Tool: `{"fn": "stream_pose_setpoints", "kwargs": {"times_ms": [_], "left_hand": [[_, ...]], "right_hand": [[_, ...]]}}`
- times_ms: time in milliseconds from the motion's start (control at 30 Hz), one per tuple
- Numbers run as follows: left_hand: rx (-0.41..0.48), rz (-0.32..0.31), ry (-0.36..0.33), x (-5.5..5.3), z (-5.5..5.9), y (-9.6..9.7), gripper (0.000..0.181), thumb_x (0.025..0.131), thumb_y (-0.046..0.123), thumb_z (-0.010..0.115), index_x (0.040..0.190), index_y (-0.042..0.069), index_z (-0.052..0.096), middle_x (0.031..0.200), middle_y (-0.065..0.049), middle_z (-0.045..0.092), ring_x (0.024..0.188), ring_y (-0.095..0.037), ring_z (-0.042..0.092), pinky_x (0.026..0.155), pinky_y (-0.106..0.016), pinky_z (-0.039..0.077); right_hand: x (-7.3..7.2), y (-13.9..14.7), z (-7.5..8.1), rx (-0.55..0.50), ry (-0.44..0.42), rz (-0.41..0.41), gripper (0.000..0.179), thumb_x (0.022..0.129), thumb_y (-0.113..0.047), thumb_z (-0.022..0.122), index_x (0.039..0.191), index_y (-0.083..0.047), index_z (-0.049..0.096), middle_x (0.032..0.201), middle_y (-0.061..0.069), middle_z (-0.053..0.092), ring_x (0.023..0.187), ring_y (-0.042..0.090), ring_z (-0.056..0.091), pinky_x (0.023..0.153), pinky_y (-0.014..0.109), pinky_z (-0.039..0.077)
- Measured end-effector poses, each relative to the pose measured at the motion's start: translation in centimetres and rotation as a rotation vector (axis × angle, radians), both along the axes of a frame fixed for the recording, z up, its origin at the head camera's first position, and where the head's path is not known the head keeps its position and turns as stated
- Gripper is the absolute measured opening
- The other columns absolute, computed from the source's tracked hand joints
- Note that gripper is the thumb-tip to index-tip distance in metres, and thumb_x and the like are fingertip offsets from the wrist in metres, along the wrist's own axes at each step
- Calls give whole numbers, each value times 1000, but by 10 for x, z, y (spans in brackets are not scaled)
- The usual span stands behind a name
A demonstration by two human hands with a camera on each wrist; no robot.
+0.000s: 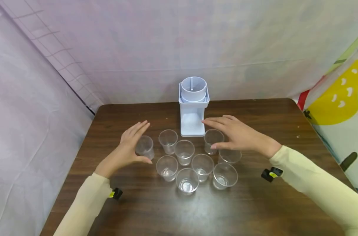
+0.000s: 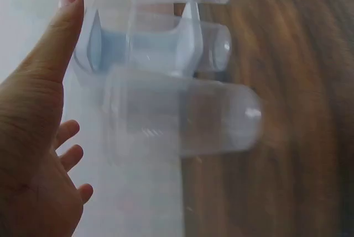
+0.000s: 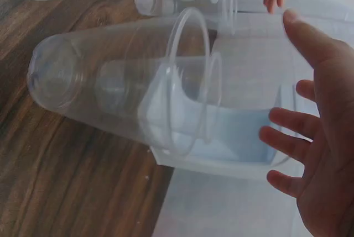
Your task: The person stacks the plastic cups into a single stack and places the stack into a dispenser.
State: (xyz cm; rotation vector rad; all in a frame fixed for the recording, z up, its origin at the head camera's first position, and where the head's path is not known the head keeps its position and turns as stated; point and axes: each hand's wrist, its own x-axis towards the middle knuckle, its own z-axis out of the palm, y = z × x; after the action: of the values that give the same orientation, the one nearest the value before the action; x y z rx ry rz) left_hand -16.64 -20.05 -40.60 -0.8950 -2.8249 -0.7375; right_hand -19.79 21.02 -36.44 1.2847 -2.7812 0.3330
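Several clear plastic cups stand upright on the table, grouped in front of a white cup dispenser (image 1: 193,109). My left hand (image 1: 127,147) is spread beside the leftmost cup (image 1: 146,147), thumb and fingers apart on its near side; in the left wrist view that cup (image 2: 188,112) stands beyond the open palm. My right hand (image 1: 241,136) hovers over the right-hand cups, overlapping the back right cup (image 1: 213,139) and the cup behind the wrist (image 1: 230,157). The right wrist view shows its fingers extended and holding nothing, with a cup (image 3: 116,77) to their left.
The brown wooden table (image 1: 131,209) meets a pale cloth backdrop (image 1: 131,49) behind the dispenser. Other cups, such as the front one (image 1: 187,185) and a right front one (image 1: 224,177), crowd close together between the hands. A yellow print (image 1: 338,98) shows on the right-hand cloth.
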Motion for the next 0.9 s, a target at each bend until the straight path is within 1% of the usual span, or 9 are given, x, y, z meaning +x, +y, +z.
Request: {"fn": "stream_pose_setpoints", "kwargs": {"times_ms": [100, 200, 267, 367, 500, 600, 700, 900], "left_hand": [[62, 69, -7, 2, -13, -10, 126, 55, 36, 95, 157, 14, 24, 159, -16, 29, 143, -43, 26, 113, -68, 18], [113, 127, -15, 5, -23, -16, 117, 60, 32, 94, 154, 11, 29, 149, -20, 39, 134, -44, 33, 110, -67, 21], [141, 156, -10, 5, -28, -17, 112, 62, 32, 93, 153, 8, 32, 144, -20, 45, 131, -44, 35, 110, -66, 22], [168, 180, 4, 4, -32, -16, 107, 63, 31, 93, 150, 6, 36, 138, -17, 52, 128, -41, 39, 110, -62, 24], [153, 214, 51, 2, -35, -15, 96, 62, 32, 93, 142, 3, 48, 127, -15, 61, 120, -37, 48, 105, -59, 34], [133, 237, 65, 2, -36, -14, 87, 62, 35, 93, 134, 4, 57, 121, -14, 66, 114, -35, 53, 100, -56, 40], [129, 245, 57, 2, -36, -14, 82, 62, 36, 92, 131, 6, 59, 118, -13, 67, 112, -34, 54, 98, -54, 41], [146, 246, 56, 3, -36, -11, 79, 62, 35, 93, 128, 6, 61, 116, -12, 68, 111, -33, 55, 98, -54, 42]], "right_hand": [[-5, 2, -4, 9, -6, -17, 86, 84, -60, 68, 153, -17, 37, 150, 12, 50, 132, 36, 52, 114, 59, 32], [-8, 3, -10, 23, -20, -33, 86, 82, -60, 70, 151, -16, 41, 146, 12, 55, 128, 35, 56, 113, 58, 35], [-10, 3, -14, 34, -32, -45, 86, 82, -59, 72, 150, -16, 42, 143, 12, 57, 126, 35, 58, 112, 58, 36], [-11, 3, -18, 44, -39, -63, 85, 80, -57, 75, 148, -15, 45, 139, 12, 61, 124, 34, 60, 111, 57, 37], [-11, 3, -18, 42, -31, -70, 83, 79, -55, 76, 145, -14, 48, 135, 12, 64, 122, 33, 62, 109, 57, 39], [-10, 2, -17, 37, -23, -65, 81, 79, -54, 77, 144, -13, 50, 133, 12, 65, 120, 32, 62, 108, 56, 40], [-10, 2, -17, 37, -16, -65, 80, 79, -53, 77, 142, -13, 51, 132, 12, 66, 119, 32, 64, 108, 55, 41], [-11, 2, -18, 49, -8, -78, 80, 78, -54, 78, 141, -12, 52, 129, 12, 68, 115, 31, 66, 106, 55, 43]]}}
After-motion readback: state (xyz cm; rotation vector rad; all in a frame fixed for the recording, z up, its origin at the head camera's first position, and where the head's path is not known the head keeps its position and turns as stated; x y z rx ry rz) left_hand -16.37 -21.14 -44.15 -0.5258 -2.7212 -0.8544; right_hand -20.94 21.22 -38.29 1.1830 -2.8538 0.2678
